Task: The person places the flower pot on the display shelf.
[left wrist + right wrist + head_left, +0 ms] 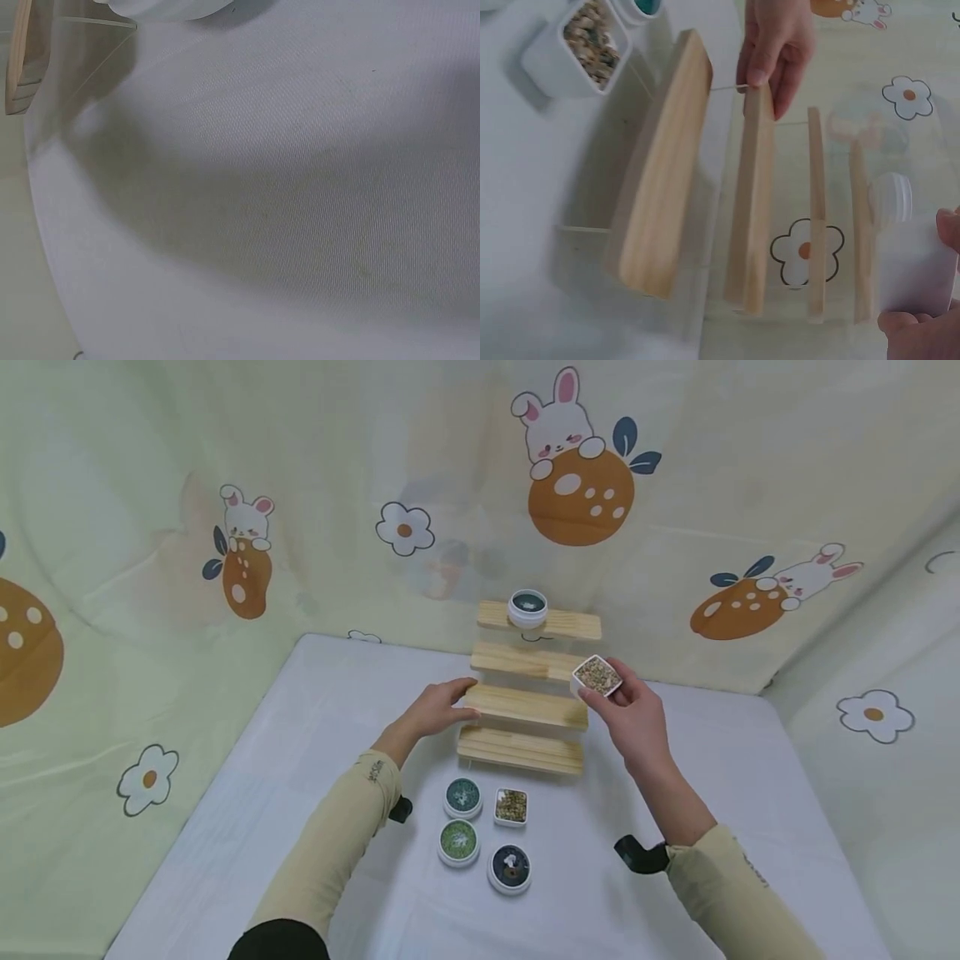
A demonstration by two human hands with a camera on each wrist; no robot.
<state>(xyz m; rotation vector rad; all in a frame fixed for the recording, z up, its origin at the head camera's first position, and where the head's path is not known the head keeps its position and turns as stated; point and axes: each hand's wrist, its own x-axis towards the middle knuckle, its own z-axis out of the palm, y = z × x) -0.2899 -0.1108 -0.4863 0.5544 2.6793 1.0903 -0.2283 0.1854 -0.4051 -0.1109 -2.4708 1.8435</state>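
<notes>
My right hand grips a small white square pot of tan gravel-like bits, held over the right end of a tiered wooden shelf. In the right wrist view the fingers hold the white pot by its sides. At the shelf's left side is my left hand; the right wrist view shows its thumb and fingers pinching the end of the second-lowest board. A round white pot with a dark green top stands on the highest board.
In front of the shelf, on the white cloth, stand a square gravel pot and round pots with teal, green and dark tops. A printed curtain hangs close behind the shelf.
</notes>
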